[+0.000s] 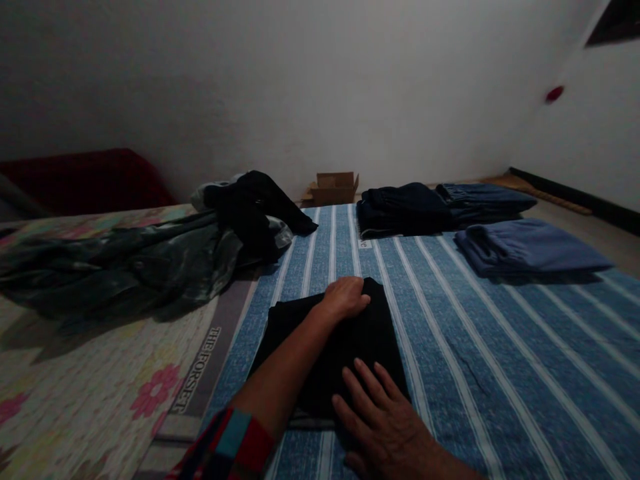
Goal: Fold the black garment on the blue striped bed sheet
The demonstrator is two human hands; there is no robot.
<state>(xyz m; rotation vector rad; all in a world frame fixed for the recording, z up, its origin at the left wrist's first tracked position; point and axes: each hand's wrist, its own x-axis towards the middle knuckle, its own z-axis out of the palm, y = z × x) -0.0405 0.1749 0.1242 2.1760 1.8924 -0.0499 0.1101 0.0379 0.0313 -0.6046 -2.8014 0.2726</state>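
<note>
A folded black garment (350,340) lies on the blue striped sheet (500,347) right in front of me. My left hand (345,298) reaches across it and curls over its far edge, fingers bent down on the cloth. My right hand (383,413) lies flat on the near right part of the garment, fingers stretched out and slightly apart.
A heap of loose dark and grey-green clothes (150,260) lies at the left on a floral sheet (75,380). Folded dark and blue garments (410,208) (525,248) sit at the far right. A small cardboard box (334,188) stands by the wall.
</note>
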